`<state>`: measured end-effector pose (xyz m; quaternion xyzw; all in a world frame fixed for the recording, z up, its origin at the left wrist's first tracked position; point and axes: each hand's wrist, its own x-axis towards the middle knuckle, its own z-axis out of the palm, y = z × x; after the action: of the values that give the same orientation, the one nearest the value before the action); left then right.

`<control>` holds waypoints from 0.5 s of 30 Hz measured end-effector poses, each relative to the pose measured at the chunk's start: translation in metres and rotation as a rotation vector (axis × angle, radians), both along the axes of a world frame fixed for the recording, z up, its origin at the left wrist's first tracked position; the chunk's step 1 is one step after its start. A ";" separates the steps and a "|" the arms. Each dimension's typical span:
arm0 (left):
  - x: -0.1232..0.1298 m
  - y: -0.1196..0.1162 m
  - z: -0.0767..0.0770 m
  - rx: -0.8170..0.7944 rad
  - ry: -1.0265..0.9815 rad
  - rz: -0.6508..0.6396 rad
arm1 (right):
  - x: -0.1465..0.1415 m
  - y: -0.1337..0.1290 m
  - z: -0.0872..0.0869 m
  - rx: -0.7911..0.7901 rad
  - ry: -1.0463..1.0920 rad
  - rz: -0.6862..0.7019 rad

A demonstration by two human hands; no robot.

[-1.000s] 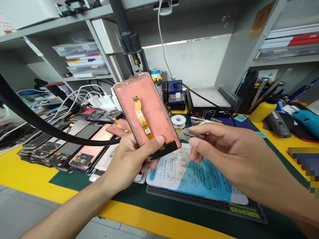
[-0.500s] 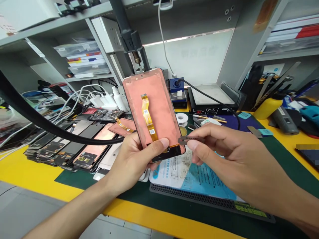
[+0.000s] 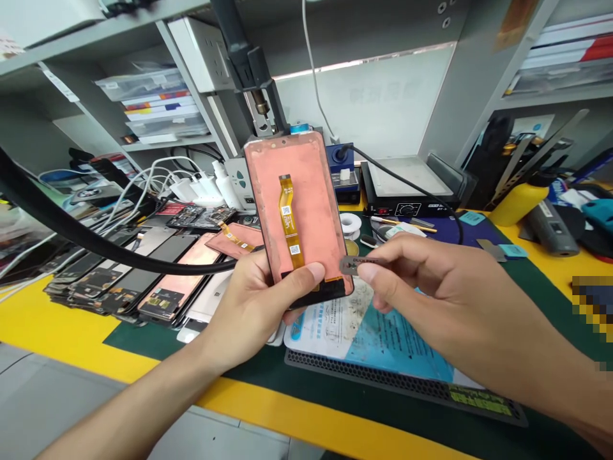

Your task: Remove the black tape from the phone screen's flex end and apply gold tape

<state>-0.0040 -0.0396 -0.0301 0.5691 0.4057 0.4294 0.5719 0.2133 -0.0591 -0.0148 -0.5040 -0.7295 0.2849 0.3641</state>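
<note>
My left hand [image 3: 253, 313] grips a phone display assembly [image 3: 297, 204] by its lower end, with the thumb across the back. The panel stands nearly upright, its copper-pink back facing me and a black strip along the bottom edge. A yellow flex cable [image 3: 290, 220] lies along the middle of that back. My right hand [image 3: 421, 281] pinches a thin metal pry blade [image 3: 357, 264] between thumb and fingers. The blade's tip is close to the display's lower right edge, and I cannot tell whether they touch.
Several opened phones [image 3: 143, 281] and another pink-backed display [image 3: 234, 241] lie at the left. A thick black hose [image 3: 96, 246] crosses that side. A solder spool [image 3: 349, 225], a blue station [image 3: 342, 160], a heating plate [image 3: 407, 182] and a printed mat [image 3: 368, 338] sit on the green-and-yellow bench.
The display has turned from a rightward tilt to nearly upright. The pry blade has moved left, closer to the display's lower right edge. The whole view has shifted slightly.
</note>
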 end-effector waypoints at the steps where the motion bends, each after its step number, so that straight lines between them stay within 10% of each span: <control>1: 0.000 0.000 0.000 0.001 0.021 0.007 | 0.001 0.000 0.000 -0.001 0.001 0.005; 15: -0.001 0.000 -0.001 -0.039 0.033 -0.043 | -0.001 0.001 0.009 -0.140 0.155 0.010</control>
<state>-0.0054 -0.0400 -0.0307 0.5733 0.4112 0.3996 0.5852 0.2126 -0.0577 -0.0054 -0.5007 -0.6801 0.3752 0.3821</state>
